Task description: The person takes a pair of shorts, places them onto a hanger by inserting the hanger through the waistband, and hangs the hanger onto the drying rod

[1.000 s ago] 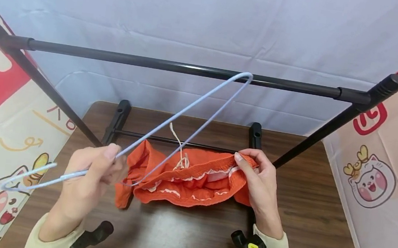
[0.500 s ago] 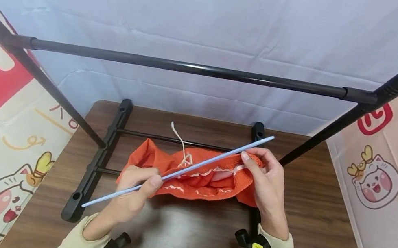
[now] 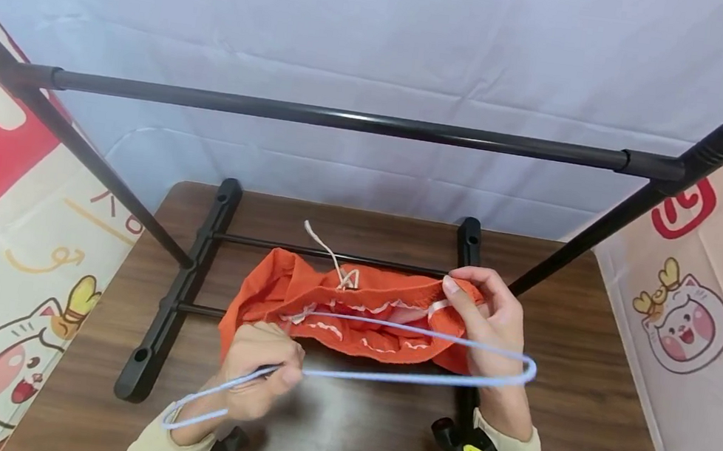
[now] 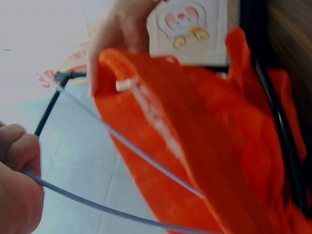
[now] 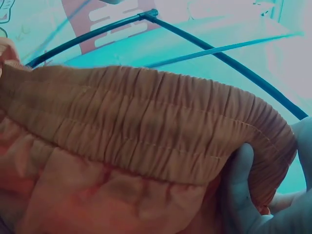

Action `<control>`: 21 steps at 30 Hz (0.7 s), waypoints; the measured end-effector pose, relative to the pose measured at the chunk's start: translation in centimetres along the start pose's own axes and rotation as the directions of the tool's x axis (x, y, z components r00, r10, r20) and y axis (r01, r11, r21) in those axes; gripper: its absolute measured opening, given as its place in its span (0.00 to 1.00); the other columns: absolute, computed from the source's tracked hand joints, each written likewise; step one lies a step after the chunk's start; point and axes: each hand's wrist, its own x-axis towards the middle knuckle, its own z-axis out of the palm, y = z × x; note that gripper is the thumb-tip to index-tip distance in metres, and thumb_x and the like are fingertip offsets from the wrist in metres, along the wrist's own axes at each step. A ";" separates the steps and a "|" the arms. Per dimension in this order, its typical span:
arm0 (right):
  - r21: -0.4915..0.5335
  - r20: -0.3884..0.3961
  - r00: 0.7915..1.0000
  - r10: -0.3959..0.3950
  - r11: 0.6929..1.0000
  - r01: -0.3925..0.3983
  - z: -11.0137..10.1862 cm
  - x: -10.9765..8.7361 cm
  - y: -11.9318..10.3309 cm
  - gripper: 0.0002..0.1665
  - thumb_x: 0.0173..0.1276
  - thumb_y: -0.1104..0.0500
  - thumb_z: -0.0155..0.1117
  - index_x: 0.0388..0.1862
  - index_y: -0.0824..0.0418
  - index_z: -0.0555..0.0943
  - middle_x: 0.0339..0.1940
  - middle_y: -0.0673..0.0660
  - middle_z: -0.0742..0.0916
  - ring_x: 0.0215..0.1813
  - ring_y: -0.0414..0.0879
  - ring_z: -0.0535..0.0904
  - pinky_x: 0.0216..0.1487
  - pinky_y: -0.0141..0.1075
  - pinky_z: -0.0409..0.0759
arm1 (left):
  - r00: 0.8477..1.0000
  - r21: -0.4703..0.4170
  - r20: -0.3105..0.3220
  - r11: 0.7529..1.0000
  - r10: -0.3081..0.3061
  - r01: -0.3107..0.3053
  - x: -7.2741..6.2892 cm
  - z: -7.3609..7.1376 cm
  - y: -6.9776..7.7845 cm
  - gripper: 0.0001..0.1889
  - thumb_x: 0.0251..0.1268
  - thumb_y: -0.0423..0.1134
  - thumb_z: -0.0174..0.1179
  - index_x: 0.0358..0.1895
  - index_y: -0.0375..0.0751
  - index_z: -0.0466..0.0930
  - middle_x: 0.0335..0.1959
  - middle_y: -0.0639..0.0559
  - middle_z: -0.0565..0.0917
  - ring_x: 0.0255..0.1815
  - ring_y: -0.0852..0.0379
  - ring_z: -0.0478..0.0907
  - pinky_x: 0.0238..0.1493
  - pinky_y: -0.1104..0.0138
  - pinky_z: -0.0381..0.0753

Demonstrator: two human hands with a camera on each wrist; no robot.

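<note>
Currently | left hand is gripping blue hanger over opening of orange garment | right hand is pinching waistband at right | garment is lying on bench, within base of black rack | probably inserting hanger; next move likely needing hanger end steered inside | right upright is crowding right hand; open room is lying near.

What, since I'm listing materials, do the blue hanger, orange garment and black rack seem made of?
Blue hanger: probably plastic-coated wire, satin; thin, smooth, evenly coloured. Orange garment: matte fabric, with soft wrinkles and gathers. Black rack: likely painted metal, slightly glossy, by its highlight.
</note>
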 end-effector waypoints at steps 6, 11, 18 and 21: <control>0.019 0.013 1.000 0.004 1.000 -0.004 -0.1 -0.5 -0.8 0.13 0.74 0.65 0.68 0.53 0.67 0.81 0.41 0.52 0.87 0.31 0.40 0.86 0.37 0.31 0.89 | 0.998 -0.021 0.066 1.000 -0.008 0.010 -0.5 0.7 -0.5 0.25 0.83 0.43 0.52 0.19 0.44 0.71 0.12 0.58 0.67 0.15 0.67 0.61 0.19 0.79 0.62; 0.047 -0.011 1.000 0.017 0.999 -0.017 -1.4 -0.6 -1.4 0.15 0.73 0.64 0.70 0.54 0.68 0.81 0.41 0.54 0.87 0.32 0.42 0.86 0.38 0.35 0.90 | 0.971 0.184 0.217 0.981 -0.101 0.061 -2.0 0.2 -0.3 0.25 0.83 0.47 0.55 0.19 0.50 0.66 0.14 0.62 0.60 0.18 0.71 0.53 0.25 0.79 0.55; 0.056 -0.069 0.995 -0.070 0.996 0.074 -3.3 -0.7 -1.9 0.10 0.72 0.69 0.68 0.50 0.69 0.82 0.32 0.56 0.89 0.14 0.45 0.73 0.16 0.30 0.75 | 0.927 0.457 0.227 0.873 -0.298 0.169 -2.1 -1.3 -0.6 0.23 0.80 0.45 0.59 0.21 0.54 0.65 0.15 0.64 0.60 0.20 0.74 0.54 0.23 0.83 0.51; -0.071 -0.042 0.997 -0.068 0.995 0.065 -3.5 -0.9 -2.2 0.13 0.71 0.67 0.71 0.53 0.67 0.82 0.33 0.54 0.87 0.14 0.46 0.68 0.15 0.32 0.71 | 0.875 0.498 0.183 0.810 -0.447 0.310 -2.0 -2.0 -0.3 0.22 0.77 0.44 0.63 0.21 0.55 0.66 0.16 0.65 0.61 0.21 0.75 0.52 0.24 0.83 0.50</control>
